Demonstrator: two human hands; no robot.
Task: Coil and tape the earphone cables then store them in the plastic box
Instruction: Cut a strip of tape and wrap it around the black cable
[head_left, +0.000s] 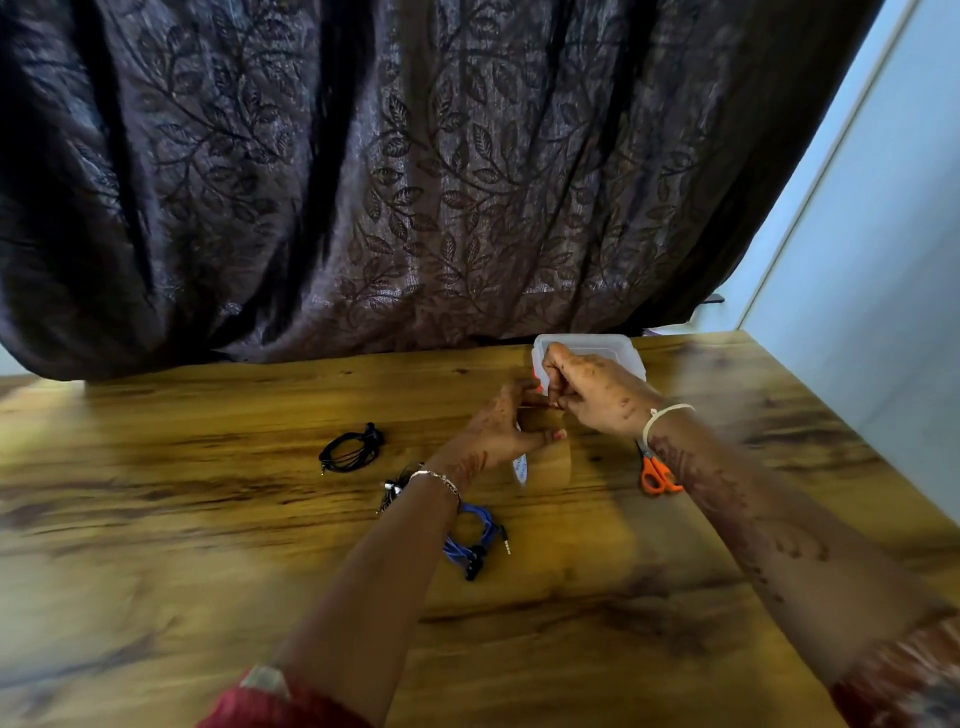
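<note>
Your left hand (506, 434) is curled around what looks like a clear tape roll (521, 467), with the thumb stretched out along its top. Your right hand (592, 389) is just beside it with the fingers curled tight. It seems to pinch the tape end (553, 404), but the picture is blurred there and I cannot be fully sure.

I think the main risk is the tape itself. It is thin and clear, so a pulled piece can fold, stick to itself or stick to your fingers before you cut it. The orange scissors (657, 475) lie partly under your right forearm, and reaching for them with one hand would leave the piece hanging free.

Your left wrist is above a black and silver earphone (393, 488), and the blue earphone (475, 535) lies close to that forearm. A low move of the arm could drag them and loosen the coils. The black earphone (350, 449) lies further left, well apart from the hands.

The plastic box (618, 347) stands at the far edge of the bench (208, 493), directly behind your right hand, which hides part of it. Its pale lid seems to be on. I cannot tell what is inside. All three earphones that I see lie on the bench, not in the box.
</note>
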